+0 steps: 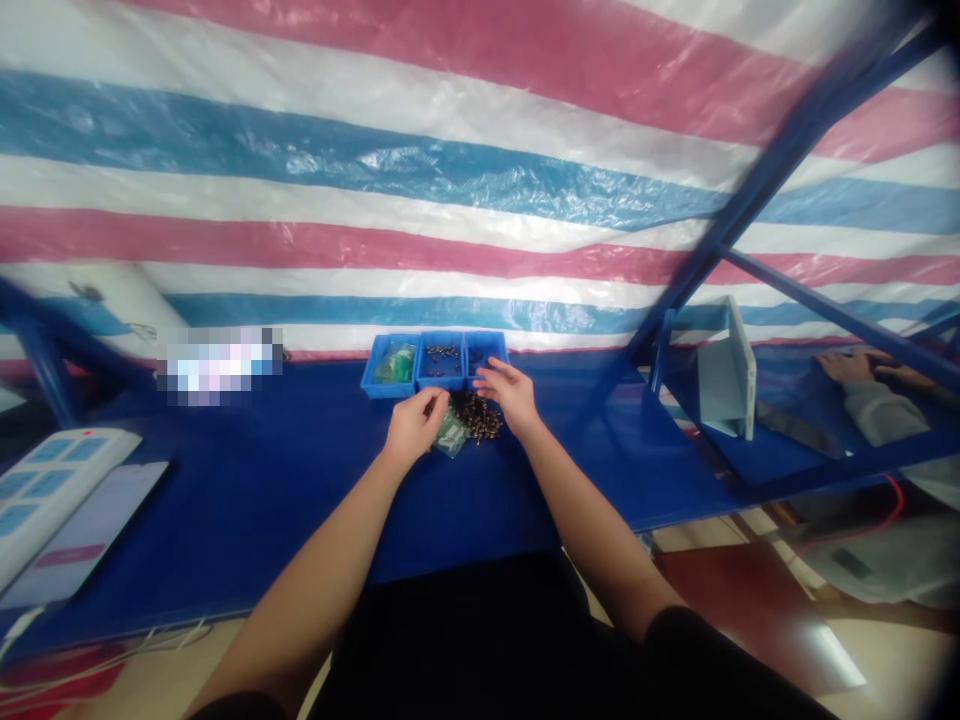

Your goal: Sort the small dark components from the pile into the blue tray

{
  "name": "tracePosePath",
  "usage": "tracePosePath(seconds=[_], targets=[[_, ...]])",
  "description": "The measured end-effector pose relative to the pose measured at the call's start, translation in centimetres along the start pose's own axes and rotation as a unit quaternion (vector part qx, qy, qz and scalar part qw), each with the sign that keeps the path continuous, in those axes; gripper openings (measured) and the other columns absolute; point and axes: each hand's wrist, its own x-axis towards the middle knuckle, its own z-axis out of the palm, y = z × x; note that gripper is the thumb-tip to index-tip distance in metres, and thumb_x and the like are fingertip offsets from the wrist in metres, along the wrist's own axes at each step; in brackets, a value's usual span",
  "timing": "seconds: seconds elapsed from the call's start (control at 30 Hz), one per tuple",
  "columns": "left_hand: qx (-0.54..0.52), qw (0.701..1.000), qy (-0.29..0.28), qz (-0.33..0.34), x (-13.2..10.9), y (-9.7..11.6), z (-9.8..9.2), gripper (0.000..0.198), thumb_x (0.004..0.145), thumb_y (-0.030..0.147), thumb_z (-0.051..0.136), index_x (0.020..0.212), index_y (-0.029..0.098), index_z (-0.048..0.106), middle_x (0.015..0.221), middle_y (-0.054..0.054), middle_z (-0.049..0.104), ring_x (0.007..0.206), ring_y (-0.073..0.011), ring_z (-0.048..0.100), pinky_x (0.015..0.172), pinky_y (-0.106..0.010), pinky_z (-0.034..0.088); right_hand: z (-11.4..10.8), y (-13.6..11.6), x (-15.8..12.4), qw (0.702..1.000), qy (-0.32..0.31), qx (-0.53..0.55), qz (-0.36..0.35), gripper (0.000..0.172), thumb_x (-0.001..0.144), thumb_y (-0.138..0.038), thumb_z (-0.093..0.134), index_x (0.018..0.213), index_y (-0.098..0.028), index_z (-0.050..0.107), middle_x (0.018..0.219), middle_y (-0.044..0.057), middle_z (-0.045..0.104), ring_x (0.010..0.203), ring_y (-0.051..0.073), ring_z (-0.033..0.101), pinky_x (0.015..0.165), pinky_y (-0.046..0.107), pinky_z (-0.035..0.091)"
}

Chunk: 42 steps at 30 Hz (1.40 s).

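Observation:
My left hand (415, 430) is closed in a pinch just in front of the blue bins; whatever sits between its fingertips is too small to make out. Beside it lies a clear plastic bag (452, 437) with a greenish look, next to a pile of small dark and brassy metal parts (480, 418). Fingers apart, my right hand (511, 395) hovers over that pile at the front of the right blue bin (496, 340). The middle blue bin (441, 383) has small dark parts in it. Green clear packets (396, 363) fill the left blue bin (377, 388).
On the blue table (300, 500), a white power strip (64, 460) and a phone (90, 530) lie at the left. A blurred-out object (217, 365) stands farther back. To the right are blue frame bars, a propped tablet-like panel (739, 370) and another person's hands (847, 367).

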Motion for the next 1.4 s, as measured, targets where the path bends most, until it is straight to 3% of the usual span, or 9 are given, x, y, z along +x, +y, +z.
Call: tracePosePath(seconds=[0.13, 0.23, 0.3, 0.5, 0.77, 1.03, 1.2, 1.3, 1.4], targets=[[-0.003, 1.0, 0.005, 0.0, 0.0, -0.1, 0.0, 0.028, 0.091, 0.039, 0.049, 0.085, 0.019, 0.067, 0.066, 0.002, 0.065, 0.057, -0.0106, 0.057, 0.06, -0.021, 0.043, -1.2, -0.4, 0.1, 0.97, -0.021, -0.24, -0.029, 0.025, 0.08, -0.034, 0.061, 0.094, -0.015, 0.071, 0.076, 0.005, 0.073, 0.062, 0.015, 0.066, 0.063, 0.028, 0.056], [-0.004, 1.0, 0.007, -0.002, 0.0, 0.0, -0.1, 0.029, 0.091, 0.04, 0.05, 0.084, 0.018, 0.067, 0.065, 0.002, 0.064, 0.057, -0.01, 0.056, 0.06, -0.02, 0.042, -2.0, -0.6, 0.2, 0.896, -0.043, -0.438, -0.06, 0.018, 0.078, -0.029, 0.061, 0.086, -0.02, 0.074, 0.075, 0.002, 0.073, 0.072, 0.016, 0.067, 0.076, 0.028, 0.054], [-0.003, 1.0, 0.007, -0.006, 0.0, 0.1, -0.2, 0.029, 0.091, 0.04, 0.05, 0.084, 0.017, 0.067, 0.065, 0.002, 0.064, 0.056, -0.0099, 0.056, 0.06, -0.019, 0.042, -2.2, -0.7, 0.2, 0.858, -0.063, -0.507, -0.056, 0.016, 0.077, -0.027, 0.061, 0.085, -0.022, 0.075, 0.078, 0.001, 0.073, 0.076, 0.017, 0.067, 0.079, 0.027, 0.052], [-0.005, 1.0, 0.008, -0.013, 0.0, 0.2, -0.3, 0.028, 0.091, 0.039, 0.05, 0.086, 0.018, 0.068, 0.066, 0.002, 0.065, 0.057, -0.011, 0.057, 0.059, -0.02, 0.043, -2.2, -0.7, 0.0, 0.813, -0.123, -0.568, -0.037, 0.021, 0.078, -0.036, 0.063, 0.093, -0.028, 0.075, 0.084, 0.0, 0.073, 0.078, 0.018, 0.067, 0.075, 0.026, 0.051], [0.001, 1.0, 0.014, -0.009, 0.0, 0.1, -0.2, 0.028, 0.091, 0.04, 0.05, 0.086, 0.018, 0.068, 0.069, 0.001, 0.067, 0.059, -0.0112, 0.059, 0.061, -0.02, 0.043, -1.7, 0.0, -0.1, 0.785, -0.118, -0.607, -0.034, 0.027, 0.083, -0.04, 0.059, 0.105, -0.032, 0.073, 0.098, 0.002, 0.074, 0.09, 0.021, 0.067, 0.079, 0.03, 0.051], [0.0, 1.0, 0.022, -0.007, -0.1, -0.1, -0.2, 0.028, 0.091, 0.039, 0.05, 0.085, 0.018, 0.068, 0.065, 0.002, 0.065, 0.056, -0.0107, 0.057, 0.059, -0.02, 0.043, -1.7, 0.5, -0.1, 0.786, -0.118, -0.601, -0.08, 0.02, 0.084, -0.033, 0.057, 0.094, -0.03, 0.074, 0.09, 0.002, 0.074, 0.081, 0.019, 0.066, 0.074, 0.028, 0.049], [0.003, 1.0, 0.027, -0.008, -0.2, -0.3, -0.1, 0.025, 0.091, 0.037, 0.051, 0.085, 0.019, 0.067, 0.063, 0.003, 0.064, 0.055, -0.0101, 0.058, 0.06, -0.02, 0.044, -1.4, 0.6, -0.3, 0.858, -0.141, -0.479, -0.123, 0.019, 0.085, -0.031, 0.056, 0.091, -0.023, 0.072, 0.08, 0.002, 0.071, 0.069, 0.015, 0.062, 0.071, 0.027, 0.048], [0.02, 0.999, 0.021, 0.018, -0.2, -0.6, -0.2, 0.024, 0.091, 0.037, 0.051, 0.087, 0.02, 0.068, 0.069, 0.001, 0.068, 0.059, -0.0111, 0.06, 0.061, -0.021, 0.046, -0.9, 0.2, -0.6, 0.897, -0.138, -0.389, -0.159, 0.02, 0.084, -0.035, 0.059, 0.089, -0.02, 0.072, 0.088, 0.004, 0.07, 0.074, 0.015, 0.061, 0.075, 0.028, 0.049], [0.03, 0.997, 0.008, 0.066, -0.1, -1.0, -0.2, 0.023, 0.09, 0.037, 0.053, 0.096, 0.021, 0.069, 0.08, -0.001, 0.071, 0.068, -0.0137, 0.064, 0.067, -0.023, 0.049, -0.3, -0.1, -1.1, 0.935, -0.159, -0.285, -0.141, 0.023, 0.084, -0.039, 0.059, 0.09, -0.019, 0.069, 0.095, 0.006, 0.069, 0.08, 0.015, 0.063, 0.075, 0.028, 0.051]])
